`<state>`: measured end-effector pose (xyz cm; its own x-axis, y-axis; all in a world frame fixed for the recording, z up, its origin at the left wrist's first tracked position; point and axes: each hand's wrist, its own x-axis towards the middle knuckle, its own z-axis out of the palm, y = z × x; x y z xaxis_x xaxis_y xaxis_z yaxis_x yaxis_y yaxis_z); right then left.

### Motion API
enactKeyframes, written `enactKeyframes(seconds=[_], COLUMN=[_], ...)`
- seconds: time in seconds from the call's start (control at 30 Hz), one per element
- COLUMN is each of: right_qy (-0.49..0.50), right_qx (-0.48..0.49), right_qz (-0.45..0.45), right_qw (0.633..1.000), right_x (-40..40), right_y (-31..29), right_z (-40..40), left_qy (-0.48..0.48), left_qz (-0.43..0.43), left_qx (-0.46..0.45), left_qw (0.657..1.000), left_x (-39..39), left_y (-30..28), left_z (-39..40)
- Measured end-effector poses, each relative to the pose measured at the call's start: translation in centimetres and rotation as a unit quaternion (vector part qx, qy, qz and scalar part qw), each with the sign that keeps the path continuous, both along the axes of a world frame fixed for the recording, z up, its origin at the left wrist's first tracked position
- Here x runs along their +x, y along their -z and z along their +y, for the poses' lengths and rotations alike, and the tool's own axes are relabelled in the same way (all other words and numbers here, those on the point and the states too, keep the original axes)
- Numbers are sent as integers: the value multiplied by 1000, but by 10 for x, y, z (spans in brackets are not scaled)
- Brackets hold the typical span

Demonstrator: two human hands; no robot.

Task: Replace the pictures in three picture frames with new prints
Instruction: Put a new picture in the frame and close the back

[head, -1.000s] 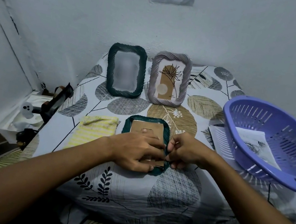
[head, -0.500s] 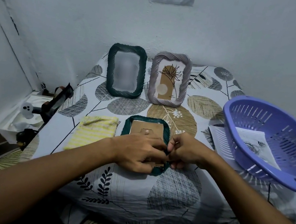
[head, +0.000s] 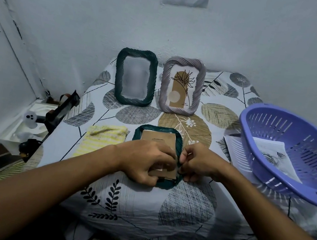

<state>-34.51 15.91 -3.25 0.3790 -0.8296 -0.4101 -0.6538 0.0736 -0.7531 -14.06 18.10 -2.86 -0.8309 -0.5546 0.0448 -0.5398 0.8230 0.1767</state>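
Observation:
A dark green frame (head: 159,130) lies face down in front of me, its brown backing board (head: 158,138) showing. My left hand (head: 143,160) presses on the board and grips the frame's near edge. My right hand (head: 198,162) pinches the frame's right rim with closed fingers. Two frames stand against the back wall: a dark green frame (head: 135,76) with a blurred picture and a grey-lilac frame (head: 182,85) holding a plant print. A purple basket (head: 285,152) at the right holds a paper print (head: 272,156).
A yellow striped cloth (head: 101,138) lies left of the flat frame. The leaf-patterned sheet (head: 140,204) covers the surface. White paper (head: 232,148) lies under the basket. Off the left edge stand a black stand (head: 61,110) and a white tray (head: 29,120).
My hands stay on the flat frame; the left fingers have shifted slightly nearer, baring more of the backing board. Nothing else has moved.

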Motion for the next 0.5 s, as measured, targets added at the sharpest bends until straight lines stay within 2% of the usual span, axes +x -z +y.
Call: enactKeyframes(seconds=[0.13, 0.27, 0.4, 0.5], right_qy=[-51, -174, -261, -313], right_qx=[-117, -180, -300, -366], right_qz=[55, 48, 171, 222], right_qw=[990, 967, 901, 848], right_x=[0, 2, 20, 35], right_y=[-5, -16, -19, -20], right_z=[1, 15, 24, 22], left_qy=[-69, -172, -212, -234], left_qz=[22, 75, 113, 97], left_qx=[-3, 55, 75, 63], left_qw=[997, 981, 968, 965], left_x=[22, 51, 61, 65], left_y=[2, 1, 4, 7], left_z=[1, 5, 7, 4])
